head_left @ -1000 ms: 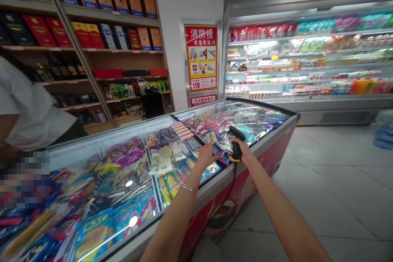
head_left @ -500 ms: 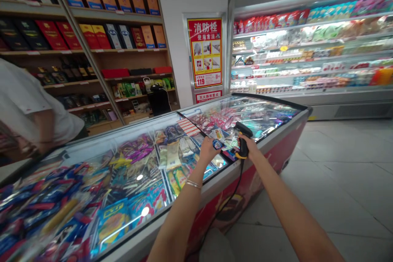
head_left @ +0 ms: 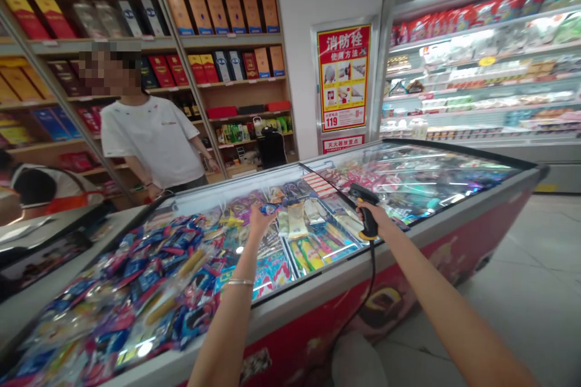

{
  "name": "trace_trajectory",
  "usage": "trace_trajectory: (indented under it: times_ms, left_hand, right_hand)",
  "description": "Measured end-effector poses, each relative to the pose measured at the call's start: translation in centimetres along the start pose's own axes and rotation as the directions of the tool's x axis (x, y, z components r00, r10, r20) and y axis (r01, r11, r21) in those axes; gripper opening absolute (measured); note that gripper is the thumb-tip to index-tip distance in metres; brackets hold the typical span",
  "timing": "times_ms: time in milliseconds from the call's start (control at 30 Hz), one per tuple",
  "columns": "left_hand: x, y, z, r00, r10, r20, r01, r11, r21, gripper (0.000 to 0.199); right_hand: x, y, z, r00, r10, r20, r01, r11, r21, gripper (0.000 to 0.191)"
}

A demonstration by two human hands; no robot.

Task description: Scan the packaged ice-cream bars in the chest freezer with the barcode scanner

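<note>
My right hand is wrapped round the grip of a black and yellow barcode scanner, its cable hanging down over the freezer's front. My left hand, a bracelet on its wrist, is over the freezer's glass top, closed on a small blue packet; its print is too small to read. To the left of that hand a heap of blue and red snack packets lies on the freezer top. Under the glass of the chest freezer lie wrapped ices, among them yellow packs.
Behind the freezer stands a person in a white shirt; another person is at the far left by a counter. Shelves with boxes line the back wall. A lit refrigerated display is at the right.
My view has swung left, bringing both people into fuller sight. My left hand has moved left, away from the scanner towards the heap, with the small blue packet. My right hand still grips the scanner.
</note>
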State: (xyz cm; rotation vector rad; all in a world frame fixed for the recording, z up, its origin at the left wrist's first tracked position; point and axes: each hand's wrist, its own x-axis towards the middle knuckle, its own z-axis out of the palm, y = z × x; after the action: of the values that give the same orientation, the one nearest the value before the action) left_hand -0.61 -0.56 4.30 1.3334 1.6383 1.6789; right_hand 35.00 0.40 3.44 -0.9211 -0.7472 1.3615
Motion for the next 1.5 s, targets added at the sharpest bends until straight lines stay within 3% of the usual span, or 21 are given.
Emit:
trace_trajectory:
  times_ms: [133,300,467,600,767,833,1000,1100,1233,1333,1500]
  left_hand:
    - [0.2,-0.6,-1.9,0.984,-0.158,-0.081,0.145,0.977,-0.155,0.066]
    - [-0.5,-0.9,-1.3,0.972,-0.229,-0.048,0.216,0.957,-0.193,0.060]
    - [-0.1,-0.9,-0.8,0.941,-0.335,0.043,0.301,0.775,-0.556,0.055]
    - [0.5,-1.1,-0.9,0.946,-0.319,0.049,0.258,0.658,-0.707,0.045]
    - [0.6,-1.5,-1.4,0.927,-0.359,-0.106,0.191,0.697,-0.691,0.045]
    - [0.7,-1.7,-1.7,0.925,-0.354,-0.138,0.175,0.721,-0.671,0.050]
    - [1.3,-2.3,-2.2,0.885,-0.434,-0.166,0.229,0.719,-0.656,0.033]
    - [1.5,-2.3,-2.2,0.880,-0.446,-0.163,0.230,0.701,-0.674,0.033]
    - [1.5,-2.0,-2.3,0.877,-0.456,-0.150,0.239,0.685,-0.688,0.035]
    - [1.3,-1.9,-2.3,0.866,-0.468,-0.176,0.247,0.706,-0.663,0.037]
    - [1.3,-2.2,-2.5,0.861,-0.466,-0.203,0.267,0.754,-0.601,0.040]
  right_hand:
    - [0.1,2.2,5.4,0.983,0.086,0.162,-0.081,0.996,-0.038,0.010]
    - [1.0,4.9,12.4,0.921,0.191,0.340,-0.185,0.981,-0.050,0.008]
    - [2.2,7.2,16.3,0.871,0.252,0.422,-0.240,0.967,-0.080,0.008]
    - [1.8,8.2,16.3,0.805,0.339,0.487,-0.337,0.937,-0.096,0.012]
    - [0.9,8.6,16.0,0.730,0.395,0.558,-0.376,0.914,-0.155,0.016]
    - [0.7,8.5,16.2,0.724,0.373,0.580,-0.329,0.926,-0.184,0.020]
    - [0.4,8.4,16.2,0.721,0.329,0.610,-0.190,0.940,-0.282,0.027]
    - [0.2,8.2,16.0,0.727,0.325,0.605,-0.134,0.931,-0.339,0.029]
    - [0.0,8.0,16.0,0.721,0.266,0.640,-0.115,0.957,-0.268,0.028]
    - [0.0,8.0,16.0,0.691,0.231,0.685,-0.112,0.970,-0.214,0.032]
    - [-0.4,7.6,16.1,0.670,0.240,0.702,-0.093,0.966,-0.241,0.033]
